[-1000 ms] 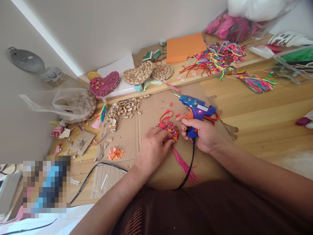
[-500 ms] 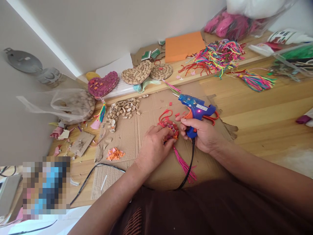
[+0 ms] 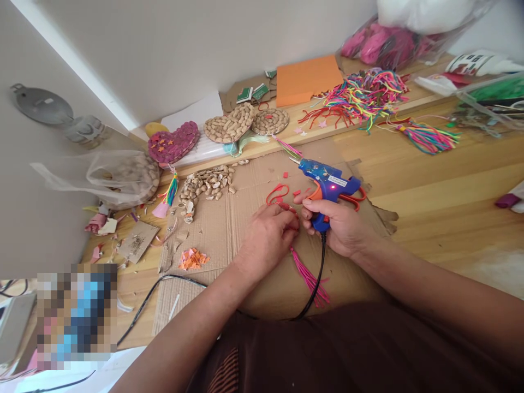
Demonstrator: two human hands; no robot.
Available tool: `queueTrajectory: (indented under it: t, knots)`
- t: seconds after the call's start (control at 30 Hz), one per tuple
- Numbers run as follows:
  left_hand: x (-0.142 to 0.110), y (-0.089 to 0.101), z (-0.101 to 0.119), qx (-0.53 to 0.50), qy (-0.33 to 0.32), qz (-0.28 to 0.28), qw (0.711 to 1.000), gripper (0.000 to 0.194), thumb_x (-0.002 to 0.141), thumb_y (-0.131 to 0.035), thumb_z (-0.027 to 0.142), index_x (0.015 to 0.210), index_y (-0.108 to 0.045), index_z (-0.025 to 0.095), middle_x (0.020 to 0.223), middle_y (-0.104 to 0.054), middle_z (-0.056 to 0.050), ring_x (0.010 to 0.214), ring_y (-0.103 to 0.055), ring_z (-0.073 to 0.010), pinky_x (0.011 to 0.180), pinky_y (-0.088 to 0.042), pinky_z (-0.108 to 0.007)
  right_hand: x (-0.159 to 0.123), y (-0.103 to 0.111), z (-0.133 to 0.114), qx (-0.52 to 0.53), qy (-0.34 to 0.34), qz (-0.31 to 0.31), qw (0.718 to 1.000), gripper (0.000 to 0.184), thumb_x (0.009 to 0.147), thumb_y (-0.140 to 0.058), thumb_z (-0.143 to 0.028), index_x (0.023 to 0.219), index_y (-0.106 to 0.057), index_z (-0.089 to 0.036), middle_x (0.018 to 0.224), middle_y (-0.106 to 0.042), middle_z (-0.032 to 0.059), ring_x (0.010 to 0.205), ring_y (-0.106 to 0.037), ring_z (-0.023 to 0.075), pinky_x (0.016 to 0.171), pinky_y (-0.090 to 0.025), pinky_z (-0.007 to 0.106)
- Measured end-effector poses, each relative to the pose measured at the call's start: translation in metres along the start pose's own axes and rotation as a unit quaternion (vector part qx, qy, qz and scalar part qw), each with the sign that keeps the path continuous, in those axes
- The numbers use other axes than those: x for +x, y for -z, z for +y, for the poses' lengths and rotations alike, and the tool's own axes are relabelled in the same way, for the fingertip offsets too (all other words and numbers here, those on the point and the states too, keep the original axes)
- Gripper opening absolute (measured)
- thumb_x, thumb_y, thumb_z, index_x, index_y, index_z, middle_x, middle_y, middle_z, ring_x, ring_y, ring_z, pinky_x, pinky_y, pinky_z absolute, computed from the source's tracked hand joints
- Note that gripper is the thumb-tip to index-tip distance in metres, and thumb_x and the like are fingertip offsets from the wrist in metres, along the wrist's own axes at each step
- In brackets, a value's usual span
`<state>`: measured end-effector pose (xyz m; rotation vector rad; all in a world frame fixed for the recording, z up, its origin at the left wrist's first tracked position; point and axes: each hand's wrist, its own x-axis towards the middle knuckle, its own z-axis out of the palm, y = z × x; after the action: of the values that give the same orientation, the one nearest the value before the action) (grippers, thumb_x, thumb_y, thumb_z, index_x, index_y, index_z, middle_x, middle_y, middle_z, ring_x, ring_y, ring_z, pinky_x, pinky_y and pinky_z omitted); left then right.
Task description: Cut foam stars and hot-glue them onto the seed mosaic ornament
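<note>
My right hand (image 3: 339, 221) is wrapped round the handle of a blue hot glue gun (image 3: 323, 174). The nozzle points to the upper left, and a small light glows on its side. Curled over a small red round ornament (image 3: 289, 207), my left hand (image 3: 268, 234) has its fingertips pressed together and hides most of it. A red cord loop (image 3: 277, 194) comes out above the ornament. Below hangs a pink tassel (image 3: 309, 278), flat on the cardboard (image 3: 254, 185). The black power cord (image 3: 322, 256) runs down from the gun's handle.
Peanut shells (image 3: 208, 185) and orange paper bits (image 3: 193, 258) lie on the cardboard's left side. Behind stand a purple heart (image 3: 176, 143), a peanut-shell heart (image 3: 230, 123) and a round shell piece (image 3: 271, 121). Coloured tassels (image 3: 368, 95) and orange paper (image 3: 308, 81) are at the back. Red-handled scissors (image 3: 360, 199) lie behind the gun.
The fingers of my left hand have curled further over the red ornament and cover more of it. My right hand and the glue gun have hardly moved.
</note>
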<state>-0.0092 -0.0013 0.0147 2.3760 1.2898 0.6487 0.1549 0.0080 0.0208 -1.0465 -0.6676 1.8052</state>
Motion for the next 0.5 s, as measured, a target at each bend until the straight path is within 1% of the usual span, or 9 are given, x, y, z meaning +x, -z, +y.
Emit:
queueTrajectory:
  t: [0.1, 0.17, 0.23, 0.33, 0.4, 0.5]
  knots:
    - [0.001, 0.005, 0.003, -0.007, 0.005, -0.008, 1.0, 0.014, 0.083, -0.061, 0.008, 0.076, -0.065, 0.02, 0.089, -0.067, -0.004, 0.088, -0.061, -0.0191, 0.085, -0.048, -0.035, 0.001, 0.001, 0.001, 0.001, -0.001, -0.003, 1.0, 0.01, 0.073, -0.069, -0.028, 0.079, -0.07, -0.02, 0.06, -0.052, -0.0018, 0.052, -0.048, 0.0119, 0.047, -0.03, 0.029]
    - [0.002, 0.011, 0.004, -0.029, 0.019, -0.009, 0.999, 0.013, 0.082, -0.061, 0.008, 0.076, -0.064, 0.02, 0.088, -0.068, -0.003, 0.089, -0.061, -0.0186, 0.086, -0.047, -0.034, 0.003, 0.003, 0.002, 0.007, -0.002, -0.007, 1.0, 0.014, 0.071, -0.071, -0.029, 0.081, -0.071, -0.02, 0.06, -0.053, -0.0021, 0.052, -0.048, 0.012, 0.047, -0.031, 0.027]
    - [0.002, 0.02, 0.003, -0.052, 0.051, -0.006, 0.997, 0.012, 0.082, -0.063, 0.009, 0.077, -0.064, 0.02, 0.084, -0.068, -0.001, 0.088, -0.061, -0.0177, 0.085, -0.047, -0.033, 0.004, 0.004, 0.003, 0.015, -0.006, -0.011, 1.0, 0.015, 0.071, -0.072, -0.029, 0.082, -0.072, -0.02, 0.061, -0.053, -0.0021, 0.053, -0.048, 0.012, 0.047, -0.031, 0.027]
    - [0.001, 0.031, -0.001, -0.078, 0.124, -0.004, 0.989, 0.008, 0.083, -0.063, 0.013, 0.079, -0.065, 0.02, 0.081, -0.069, 0.001, 0.08, -0.062, -0.0157, 0.078, -0.047, -0.03, 0.005, 0.005, 0.005, 0.025, -0.008, -0.019, 0.999, 0.013, 0.072, -0.071, -0.029, 0.082, -0.072, -0.019, 0.062, -0.053, -0.0017, 0.053, -0.048, 0.0119, 0.046, -0.031, 0.027]
    - [0.002, 0.034, -0.002, -0.098, 0.158, -0.012, 0.983, 0.007, 0.084, -0.062, 0.015, 0.081, -0.066, 0.02, 0.08, -0.07, 0.001, 0.075, -0.062, -0.0143, 0.073, -0.047, -0.029, 0.004, 0.005, 0.005, 0.027, -0.006, -0.021, 0.999, 0.013, 0.072, -0.071, -0.028, 0.082, -0.072, -0.019, 0.062, -0.053, -0.0017, 0.053, -0.048, 0.0117, 0.046, -0.031, 0.026]
    - [0.003, 0.031, -0.002, -0.109, 0.158, -0.03, 0.981, 0.007, 0.082, -0.064, 0.014, 0.079, -0.067, 0.02, 0.08, -0.071, 0.002, 0.073, -0.062, -0.0136, 0.072, -0.047, -0.028, 0.003, 0.005, 0.005, 0.024, -0.004, -0.021, 0.999, 0.014, 0.072, -0.071, -0.028, 0.082, -0.072, -0.019, 0.062, -0.053, -0.0019, 0.053, -0.048, 0.0118, 0.046, -0.03, 0.027]
